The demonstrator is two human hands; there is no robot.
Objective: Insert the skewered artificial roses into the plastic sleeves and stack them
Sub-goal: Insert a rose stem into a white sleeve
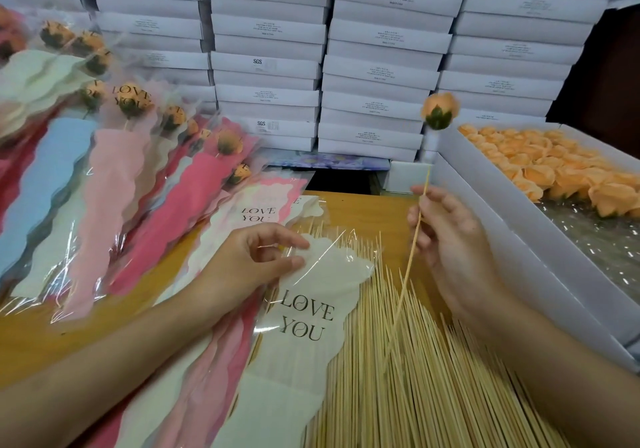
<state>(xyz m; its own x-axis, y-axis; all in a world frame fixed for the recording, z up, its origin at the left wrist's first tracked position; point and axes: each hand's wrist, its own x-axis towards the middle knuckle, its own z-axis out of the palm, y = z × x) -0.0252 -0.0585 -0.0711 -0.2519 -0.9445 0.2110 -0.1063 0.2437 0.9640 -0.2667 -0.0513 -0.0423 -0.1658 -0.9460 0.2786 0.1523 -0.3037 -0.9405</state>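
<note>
Over bamboo sticks point(433, 395), peach rose point(440, 111) on skewer point(426, 179) — glossy sleeve point(311, 354)

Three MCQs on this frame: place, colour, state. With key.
1. Where is the box of loose roses relative to the skewer pile?
A. To its right
B. To its left
C. On top of it
2. What colour is the sleeve that the left hand pinches?
A. Blue
B. Cream
C. Red
3. The skewered rose in the right hand is:
A. Inside a sleeve
B. Lying on the table
C. Held up, outside any sleeve
1 A: box lies right of the skewer pile. 2 B: cream, printed LOVE YOU. 3 C: bloom stands bare above the hand.
</note>
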